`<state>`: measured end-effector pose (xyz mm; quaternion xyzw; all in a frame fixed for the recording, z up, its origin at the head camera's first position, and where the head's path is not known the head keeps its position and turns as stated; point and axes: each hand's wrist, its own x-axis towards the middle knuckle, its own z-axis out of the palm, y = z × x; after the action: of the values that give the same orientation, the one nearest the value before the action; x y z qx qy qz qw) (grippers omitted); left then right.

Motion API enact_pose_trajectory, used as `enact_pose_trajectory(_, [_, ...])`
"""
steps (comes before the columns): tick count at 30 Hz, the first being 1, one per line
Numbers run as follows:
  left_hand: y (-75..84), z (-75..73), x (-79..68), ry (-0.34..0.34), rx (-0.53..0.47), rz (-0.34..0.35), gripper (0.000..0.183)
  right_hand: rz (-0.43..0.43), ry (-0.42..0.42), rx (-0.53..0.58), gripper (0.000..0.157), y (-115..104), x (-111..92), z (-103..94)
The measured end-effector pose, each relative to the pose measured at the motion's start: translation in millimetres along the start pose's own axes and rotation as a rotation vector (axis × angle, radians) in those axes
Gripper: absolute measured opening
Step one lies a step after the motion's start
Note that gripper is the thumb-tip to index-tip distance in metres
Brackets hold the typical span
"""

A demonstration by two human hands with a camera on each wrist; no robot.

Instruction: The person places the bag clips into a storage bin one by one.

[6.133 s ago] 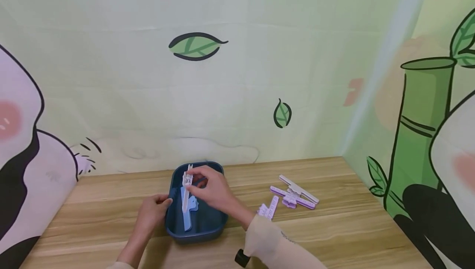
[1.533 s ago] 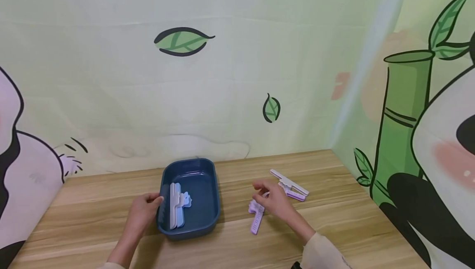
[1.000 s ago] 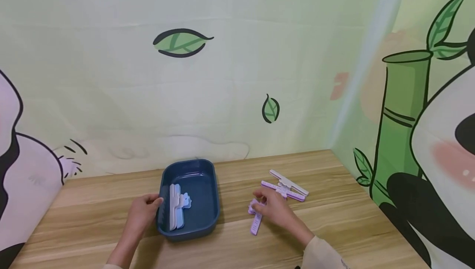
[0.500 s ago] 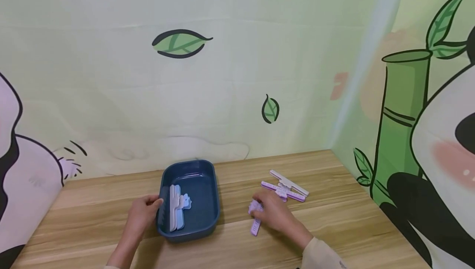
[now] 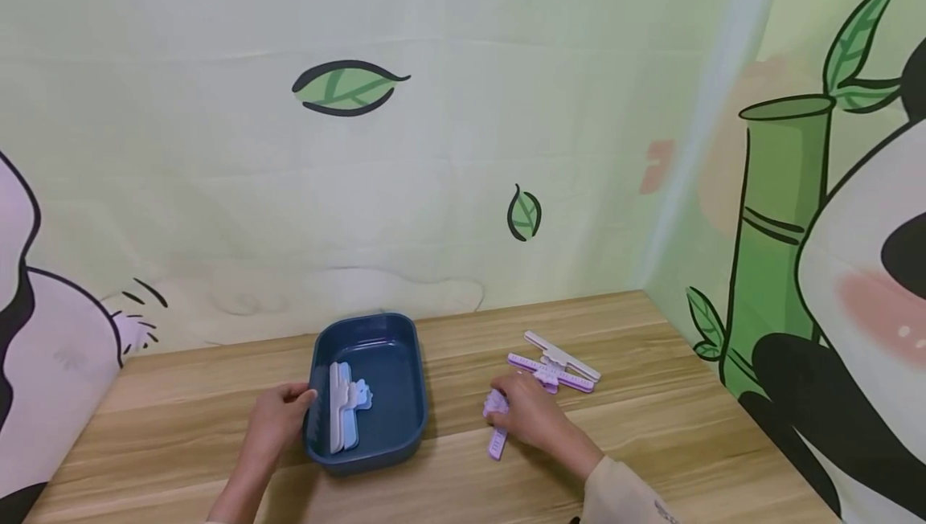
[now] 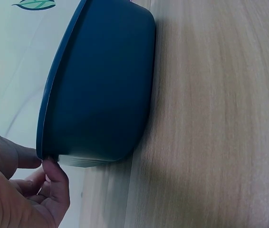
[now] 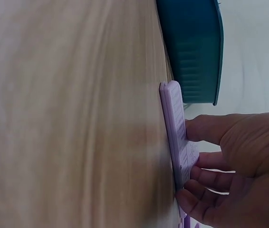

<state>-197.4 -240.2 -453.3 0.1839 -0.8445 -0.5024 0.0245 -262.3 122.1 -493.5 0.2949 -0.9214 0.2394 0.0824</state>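
My left hand [image 5: 275, 418] pinches the left rim of a dark blue plastic bin [image 5: 423, 383] between thumb and fingers; the left wrist view shows the thumb over the rim and fingertips under it. Inside the bin lie a pale grey sealing clip [image 5: 335, 419] and a light blue sealing clip [image 5: 350, 431], side by side. To the bin's right, my right hand [image 5: 537, 413] has thumb and fingertips around a light purple sealing clip [image 5: 496, 445] lying on the table. In the right wrist view the clip's long bar [image 7: 174, 111] shows, its handle partly behind the fingers.
Just beyond my right hand, a purple sealing clip [image 5: 579, 381] and a whitish sealing clip [image 5: 537, 339] lie crossed on the wooden table [image 5: 651, 427]. A printed cloth backdrop [image 5: 434, 146] rises behind the table's far edge and along its right side.
Earlier my right hand lowered a white clip into the bin; it now lies there beside the blue one. The hand then came right and down onto the light purple clip. My left hand stayed at the rim.
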Motion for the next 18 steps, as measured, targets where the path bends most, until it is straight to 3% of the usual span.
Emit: enact_pose_trajectory(18, [-1.7,-0.8,0.4,-0.003,-0.001,-0.005,0.038,0.007,0.014,-0.004,0.042,-1.2,-2.1,0.5])
